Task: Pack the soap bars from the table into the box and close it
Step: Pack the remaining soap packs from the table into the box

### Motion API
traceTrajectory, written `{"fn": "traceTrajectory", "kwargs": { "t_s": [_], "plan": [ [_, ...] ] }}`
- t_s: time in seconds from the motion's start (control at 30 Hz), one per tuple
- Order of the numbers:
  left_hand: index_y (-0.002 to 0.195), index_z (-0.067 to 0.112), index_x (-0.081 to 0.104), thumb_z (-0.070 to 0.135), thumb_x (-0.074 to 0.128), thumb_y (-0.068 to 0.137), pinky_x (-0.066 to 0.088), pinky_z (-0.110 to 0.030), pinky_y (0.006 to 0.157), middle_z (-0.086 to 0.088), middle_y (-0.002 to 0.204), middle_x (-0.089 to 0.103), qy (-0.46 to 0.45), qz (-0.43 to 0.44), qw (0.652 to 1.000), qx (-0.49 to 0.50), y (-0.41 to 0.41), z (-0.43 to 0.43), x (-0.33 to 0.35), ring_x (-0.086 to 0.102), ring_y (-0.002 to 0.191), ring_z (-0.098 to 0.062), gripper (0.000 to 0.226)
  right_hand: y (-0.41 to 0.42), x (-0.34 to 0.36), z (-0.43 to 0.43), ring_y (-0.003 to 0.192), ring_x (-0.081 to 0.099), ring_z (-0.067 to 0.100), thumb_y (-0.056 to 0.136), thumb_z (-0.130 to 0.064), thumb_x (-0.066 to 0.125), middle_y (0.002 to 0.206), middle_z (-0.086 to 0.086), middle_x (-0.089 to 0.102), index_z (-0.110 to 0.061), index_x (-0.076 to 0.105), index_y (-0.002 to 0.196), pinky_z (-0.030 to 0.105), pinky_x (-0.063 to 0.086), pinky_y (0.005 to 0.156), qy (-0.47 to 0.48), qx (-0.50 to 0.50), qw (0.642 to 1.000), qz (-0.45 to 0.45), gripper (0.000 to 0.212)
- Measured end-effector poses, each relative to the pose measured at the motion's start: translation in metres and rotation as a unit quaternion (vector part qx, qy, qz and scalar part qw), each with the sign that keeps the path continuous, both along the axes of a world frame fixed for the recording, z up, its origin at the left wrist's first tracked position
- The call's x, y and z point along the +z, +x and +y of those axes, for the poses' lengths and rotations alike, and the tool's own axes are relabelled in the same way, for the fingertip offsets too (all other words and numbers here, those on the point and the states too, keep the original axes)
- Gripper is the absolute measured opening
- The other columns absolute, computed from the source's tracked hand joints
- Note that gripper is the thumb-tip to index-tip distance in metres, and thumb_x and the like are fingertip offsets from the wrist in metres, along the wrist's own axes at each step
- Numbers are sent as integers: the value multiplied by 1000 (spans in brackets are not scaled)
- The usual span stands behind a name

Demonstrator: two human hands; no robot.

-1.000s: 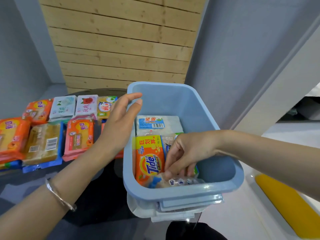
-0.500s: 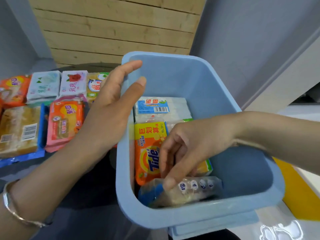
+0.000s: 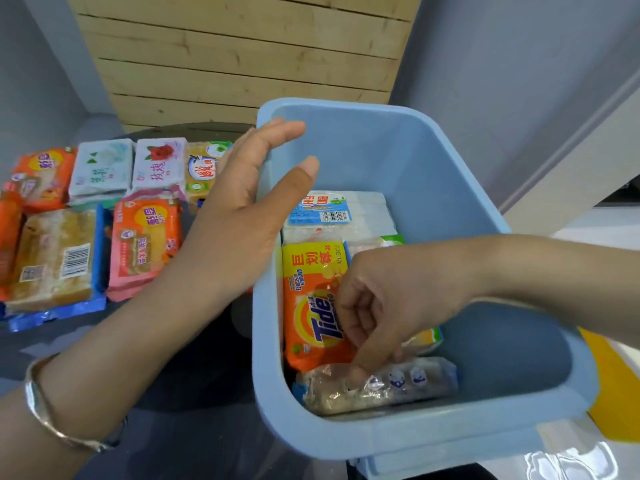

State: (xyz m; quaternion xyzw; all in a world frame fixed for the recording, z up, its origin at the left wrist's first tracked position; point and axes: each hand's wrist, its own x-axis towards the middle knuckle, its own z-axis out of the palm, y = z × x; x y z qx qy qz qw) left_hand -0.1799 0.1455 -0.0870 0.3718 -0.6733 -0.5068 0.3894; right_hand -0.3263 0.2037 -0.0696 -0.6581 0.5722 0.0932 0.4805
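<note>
A light blue plastic box (image 3: 433,143) stands open in front of me. Inside lie an orange Tide soap bar (image 3: 311,306), a white bar with a blue label (image 3: 337,211) and a clear-wrapped soap bar (image 3: 408,386) along the near wall. My right hand (image 3: 391,306) reaches into the box, fingertips pressing on the clear-wrapped bar. My left hand (image 3: 242,216) hovers open by the box's left rim, fingers spread, holding nothing. Several wrapped soap bars (image 3: 145,244) lie on the dark table (image 3: 194,393) to the left.
A box lid (image 3: 450,459) pokes out under the box's near edge. Behind stand a wooden plank wall (image 3: 242,53) and grey walls. A yellow-and-white surface (image 3: 613,386) lies at the lower right.
The view has moved closer to the box. My right hand has pushed the clear-wrapped bar down along the near wall. My left hand stays open by the left rim.
</note>
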Motion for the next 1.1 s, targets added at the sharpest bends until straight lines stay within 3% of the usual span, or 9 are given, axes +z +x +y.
{"fn": "traceTrajectory", "kwargs": {
  "t_s": [0.1, 0.2, 0.37, 0.57, 0.7, 0.8, 0.93, 1.07, 1.1],
  "plan": [
    [116, 44, 51, 44, 50, 76, 34, -44, 112, 11, 139, 46, 3, -4, 1000, -8, 1, 1, 0, 42, 133, -13, 40, 7, -7, 4, 40, 53, 1, 71, -35, 80, 48, -7, 59, -16, 62, 62, 4, 37, 44, -66, 31, 996, 43, 28],
    [111, 48, 50, 44, 51, 75, 34, -45, 111, 13, 139, 45, 1, -5, 1000, -15, 1, 0, 1, 42, 133, -13, 36, 10, -11, 7, 45, 50, 2, 70, -46, 77, 46, -8, 53, -20, 59, 60, 7, 36, 42, -157, 69, 981, 87, 33],
    [112, 47, 49, 44, 51, 75, 33, -41, 113, 15, 141, 44, -14, -17, 1000, -9, 1, 0, 1, 38, 135, -8, 37, -1, 1, 5, 47, 59, 8, 69, -37, 80, 52, -5, 61, -17, 60, 63, 8, 40, 46, -38, 34, 998, 48, 29],
    [115, 43, 49, 42, 53, 78, 30, -38, 115, 16, 141, 41, -30, -25, 999, 1, 2, -2, 0, 34, 136, -4, 37, -3, -9, 12, 46, 56, 6, 67, -43, 80, 49, -7, 60, -19, 61, 61, 7, 37, 44, -98, 41, 992, 73, 31],
    [123, 32, 52, 36, 55, 88, 36, -33, 110, 10, 132, 47, -45, -26, 999, 12, 3, -3, 1, 43, 128, -6, 35, -11, 6, 9, 48, 59, 5, 72, -29, 79, 54, -6, 63, -18, 62, 63, 20, 47, 54, -19, -58, 998, -18, 22],
    [126, 26, 52, 29, 51, 94, 44, -26, 100, 12, 121, 53, -47, -10, 998, 31, 11, 0, 4, 52, 118, -6, 32, -13, 29, 5, 58, 64, 6, 76, -30, 73, 65, -4, 68, -18, 63, 72, 17, 50, 56, -64, -134, 985, -87, 16],
    [124, 27, 54, 29, 48, 95, 42, -9, 87, 16, 118, 56, -52, -27, 996, 66, 42, -10, 0, 52, 103, 6, 30, 6, 59, -4, 63, 66, 5, 70, -33, 71, 68, -4, 68, -17, 61, 79, 16, 53, 61, -119, -203, 955, -180, 21],
    [127, 23, 53, 28, 49, 95, 38, -16, 90, 6, 129, 53, -53, -75, 987, 130, 101, -29, -2, 52, 103, 12, 33, 49, 72, -22, 71, 66, 10, 83, -25, 68, 78, -3, 68, -17, 61, 84, 18, 54, 67, -145, -235, 934, -227, 10],
    [129, 20, 52, 28, 49, 95, 37, -20, 95, 4, 130, 53, -49, -95, 984, 146, 118, -34, -4, 51, 112, 5, 35, 62, 71, -28, 75, 66, 12, 85, -24, 66, 84, -1, 68, -16, 60, 88, 19, 55, 70, -142, -244, 930, -235, 10]
  ]
}}
